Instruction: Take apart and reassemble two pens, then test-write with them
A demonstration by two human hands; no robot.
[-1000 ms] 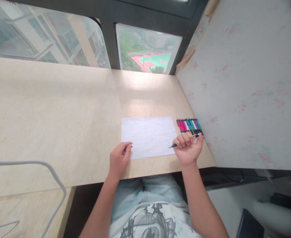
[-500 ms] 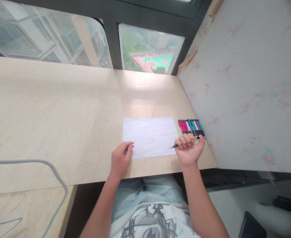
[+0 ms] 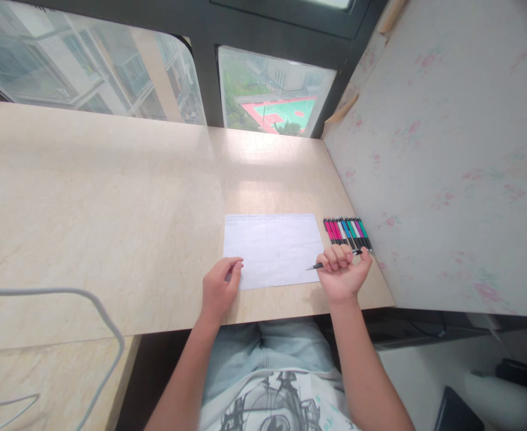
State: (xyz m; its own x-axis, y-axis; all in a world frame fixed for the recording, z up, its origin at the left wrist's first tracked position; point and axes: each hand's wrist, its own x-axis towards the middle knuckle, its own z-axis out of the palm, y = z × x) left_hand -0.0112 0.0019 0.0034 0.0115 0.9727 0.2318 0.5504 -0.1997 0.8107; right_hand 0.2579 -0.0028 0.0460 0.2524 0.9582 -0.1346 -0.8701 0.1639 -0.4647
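A white sheet of paper (image 3: 273,248) lies flat on the beige table (image 3: 111,209) near its front edge. My left hand (image 3: 219,289) rests on the sheet's lower left corner with its fingers curled loosely and nothing in them. My right hand (image 3: 342,274) is closed around a black pen (image 3: 315,266) whose tip points left over the sheet's right edge. A row of several pens (image 3: 347,231) in pink, blue, green and white lies just beyond my right hand.
A flower-patterned wall panel (image 3: 447,155) rises along the table's right side. Windows (image 3: 272,90) run along the far edge. A thin grey wire loop (image 3: 102,323) sits at the lower left, over the table's front edge.
Nothing has moved on the table. Only the view has shifted slightly; both hands stay where they were.
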